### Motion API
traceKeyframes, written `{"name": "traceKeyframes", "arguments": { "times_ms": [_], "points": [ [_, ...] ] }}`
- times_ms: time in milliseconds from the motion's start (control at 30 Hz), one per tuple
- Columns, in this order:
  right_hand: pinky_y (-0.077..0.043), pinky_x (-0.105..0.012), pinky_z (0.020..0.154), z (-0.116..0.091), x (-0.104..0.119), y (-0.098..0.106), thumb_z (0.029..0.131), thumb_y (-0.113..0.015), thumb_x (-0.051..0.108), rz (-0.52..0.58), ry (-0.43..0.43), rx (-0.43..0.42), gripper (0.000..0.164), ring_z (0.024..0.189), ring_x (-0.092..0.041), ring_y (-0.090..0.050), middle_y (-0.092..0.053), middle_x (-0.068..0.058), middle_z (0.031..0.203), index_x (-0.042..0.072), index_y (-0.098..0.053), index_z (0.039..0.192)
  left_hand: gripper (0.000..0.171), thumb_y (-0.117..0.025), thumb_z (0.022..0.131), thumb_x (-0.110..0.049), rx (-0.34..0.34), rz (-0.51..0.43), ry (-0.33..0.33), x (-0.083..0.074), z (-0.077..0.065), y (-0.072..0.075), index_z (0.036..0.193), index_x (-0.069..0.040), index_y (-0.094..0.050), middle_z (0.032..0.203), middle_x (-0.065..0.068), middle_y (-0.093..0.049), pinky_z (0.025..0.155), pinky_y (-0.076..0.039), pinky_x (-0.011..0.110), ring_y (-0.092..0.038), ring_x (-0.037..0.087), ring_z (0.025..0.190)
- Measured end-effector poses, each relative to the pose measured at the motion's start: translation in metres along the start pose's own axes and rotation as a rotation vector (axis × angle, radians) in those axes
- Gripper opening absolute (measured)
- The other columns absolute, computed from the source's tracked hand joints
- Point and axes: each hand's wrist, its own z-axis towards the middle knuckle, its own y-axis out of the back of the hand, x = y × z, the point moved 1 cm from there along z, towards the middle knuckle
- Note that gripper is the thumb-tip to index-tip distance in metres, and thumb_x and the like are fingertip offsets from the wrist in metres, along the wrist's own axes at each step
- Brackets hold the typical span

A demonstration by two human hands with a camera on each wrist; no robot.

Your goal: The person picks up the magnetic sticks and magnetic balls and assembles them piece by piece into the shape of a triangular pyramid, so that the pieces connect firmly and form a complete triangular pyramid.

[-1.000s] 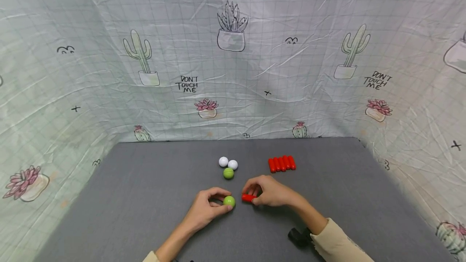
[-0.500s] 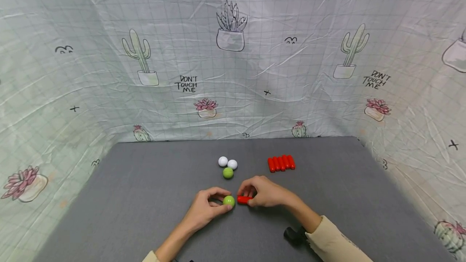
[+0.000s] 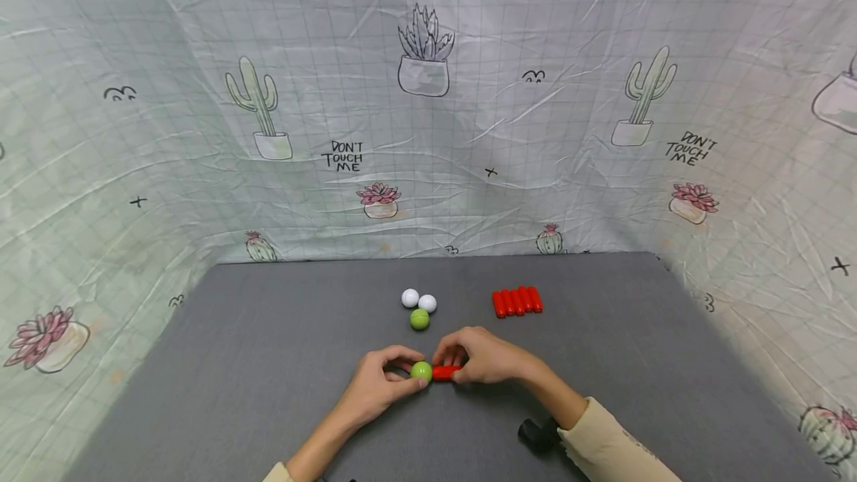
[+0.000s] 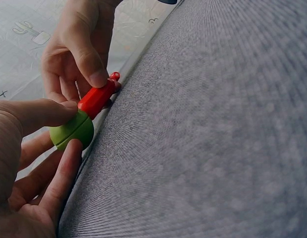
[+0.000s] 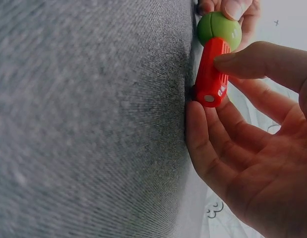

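My left hand (image 3: 383, 384) pinches a glossy green ball (image 3: 421, 371) with a seam around its middle, low over the grey tabletop. From the other side, my right hand (image 3: 483, 355) holds a short red stick (image 3: 445, 373) between thumb and fingers. One end of the stick meets the green ball. In the right wrist view the red stick (image 5: 211, 74) has grooves along its side and a pale spot on its near end, and the green ball (image 5: 219, 30) is at its far end. The left wrist view shows the left thumb on top of the green ball (image 4: 72, 131).
Beyond the hands, two white balls (image 3: 427, 304) and another green ball (image 3: 419, 319) sit clustered on the grey tabletop (image 3: 294, 318). Several red sticks (image 3: 518, 302) lie in a row farther right. A black object (image 3: 538, 435) is at the right wrist. Patterned cloth walls (image 3: 428, 132) surround the table.
The right hand has moved left with the red stick, whose end has closed the gap to the green ball. The left hand and its ball stay in place.
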Motion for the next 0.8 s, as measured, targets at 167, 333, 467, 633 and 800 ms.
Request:
{"name": "traceKeyframes", "arguments": {
  "times_ms": [167, 333, 467, 633, 800],
  "points": [
    [-0.054, -0.020, 0.074, -0.0008, 0.0011, -0.0008, 0.080, -0.070, -0.010, 0.009, 0.000, -0.001, 0.033, 0.079, -0.004, -0.063, -0.073, -0.003, 0.090, 0.007, -0.076, 0.107, 0.036, -0.086, 0.084, -0.017, 0.003, -0.006, -0.009, 0.0002, -0.0007, 0.0000, 0.116, -0.006, -0.075, 0.107, 0.013, -0.076, 0.072, -0.058, 0.020, -0.069, 0.010, 0.091],
    [-0.054, -0.020, 0.074, -0.0022, 0.0013, -0.0011, 0.080, -0.070, -0.009, 0.020, 0.003, -0.009, 0.032, 0.081, -0.009, -0.065, -0.073, -0.005, 0.091, 0.006, -0.076, 0.107, 0.036, -0.087, 0.084, -0.018, 0.005, -0.010, -0.016, 0.0008, -0.0013, 0.0005, 0.117, -0.007, -0.075, 0.108, 0.013, -0.076, 0.073, -0.058, 0.021, -0.069, 0.012, 0.093],
    [-0.055, -0.021, 0.074, -0.0022, 0.0005, -0.0013, 0.080, -0.070, -0.009, 0.020, 0.015, -0.014, 0.032, 0.083, -0.013, -0.068, -0.074, -0.006, 0.092, 0.005, -0.076, 0.107, 0.037, -0.087, 0.083, -0.017, -0.002, -0.005, -0.023, 0.0024, -0.0012, 0.0006, 0.116, -0.007, -0.075, 0.107, 0.013, -0.076, 0.073, -0.058, 0.021, -0.069, 0.012, 0.093],
    [-0.055, -0.021, 0.075, -0.0015, 0.0008, -0.0005, 0.080, -0.071, -0.008, 0.012, 0.015, -0.024, 0.031, 0.083, -0.012, -0.067, -0.074, -0.006, 0.092, 0.006, -0.076, 0.107, 0.037, -0.087, 0.082, -0.016, -0.017, -0.006, -0.030, 0.0033, -0.0006, 0.0009, 0.116, -0.006, -0.075, 0.108, 0.013, -0.075, 0.073, -0.059, 0.020, -0.070, 0.010, 0.092],
    [-0.054, -0.021, 0.076, -0.0010, 0.0000, -0.0007, 0.081, -0.073, -0.008, 0.019, 0.000, -0.028, 0.030, 0.082, -0.007, -0.065, -0.074, -0.004, 0.092, 0.006, -0.076, 0.107, 0.038, -0.088, 0.081, -0.014, -0.022, -0.006, -0.040, 0.0036, -0.0009, 0.0011, 0.116, -0.006, -0.076, 0.109, 0.012, -0.076, 0.073, -0.059, 0.020, -0.069, 0.009, 0.092]
  ]
}}
